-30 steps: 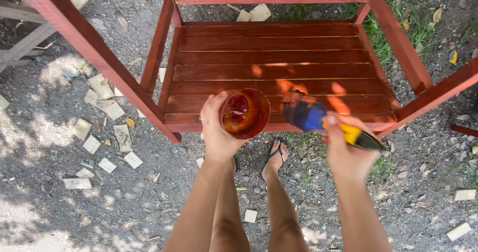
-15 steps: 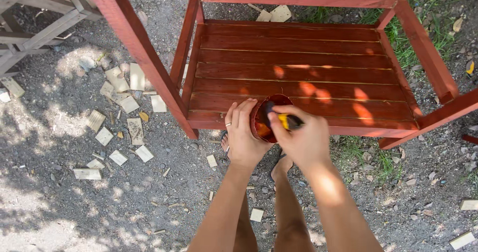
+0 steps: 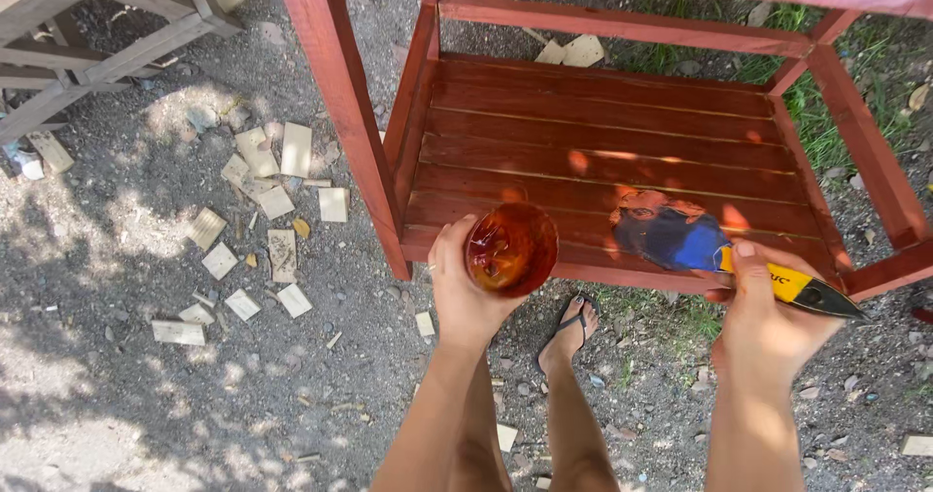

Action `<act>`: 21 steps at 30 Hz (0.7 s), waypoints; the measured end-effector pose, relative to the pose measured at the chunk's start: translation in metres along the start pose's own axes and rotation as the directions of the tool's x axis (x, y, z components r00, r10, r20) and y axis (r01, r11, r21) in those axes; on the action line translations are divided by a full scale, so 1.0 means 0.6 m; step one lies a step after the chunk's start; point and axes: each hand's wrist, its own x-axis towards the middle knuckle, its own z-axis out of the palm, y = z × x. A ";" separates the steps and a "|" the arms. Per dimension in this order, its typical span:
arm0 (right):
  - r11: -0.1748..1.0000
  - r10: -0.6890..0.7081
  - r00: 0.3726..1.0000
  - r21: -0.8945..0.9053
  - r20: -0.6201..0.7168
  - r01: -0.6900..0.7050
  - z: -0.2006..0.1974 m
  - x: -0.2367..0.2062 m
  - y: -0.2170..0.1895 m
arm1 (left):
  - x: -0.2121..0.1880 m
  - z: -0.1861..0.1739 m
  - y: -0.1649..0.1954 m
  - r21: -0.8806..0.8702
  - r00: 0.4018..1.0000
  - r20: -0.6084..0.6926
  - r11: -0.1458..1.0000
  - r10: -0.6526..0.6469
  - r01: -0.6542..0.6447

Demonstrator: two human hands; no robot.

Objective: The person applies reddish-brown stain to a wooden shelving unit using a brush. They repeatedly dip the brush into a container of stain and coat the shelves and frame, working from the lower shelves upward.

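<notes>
A small clear cup of red-brown stain is gripped in the fingers of the left hand, just near of the red slatted shelf. To its right, a blue-bristled brush with a yellow handle is clenched in the right hand. Wood offcuts are scattered over the gravel at left.

slatted shelf open above; red leg blocks left

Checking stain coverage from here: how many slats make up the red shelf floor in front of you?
5 slats on the red shelf, running left to right from the back rail toward the front edge; the brush covers part of the nearest ones, so the count could be off.
</notes>
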 end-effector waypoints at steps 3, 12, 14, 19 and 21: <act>0.948 0.212 0.977 0.241 0.014 -0.209 0.022 0.036 0.049 | -0.005 -0.029 -0.006 -0.010 1.000 0.000 1.000 0.002 -0.002; 0.679 0.601 0.728 0.269 0.330 -0.683 0.292 0.093 0.195 | -0.012 -0.051 -0.042 -0.153 0.996 -0.074 0.986 0.052 -0.063; 0.744 0.566 0.746 0.170 0.351 -0.646 0.368 0.089 0.195 | -0.014 -0.056 -0.046 -0.150 0.996 -0.086 0.988 0.031 -0.043; 0.853 0.490 0.790 -0.014 0.368 -0.522 0.499 0.085 0.189 | 0.003 -0.070 -0.065 -0.144 0.996 -0.085 0.989 0.023 -0.035; 0.861 0.485 0.793 -0.043 0.369 -0.506 0.528 0.086 0.196 | 0.005 -0.069 -0.073 -0.174 0.997 -0.071 0.984 0.018 -0.030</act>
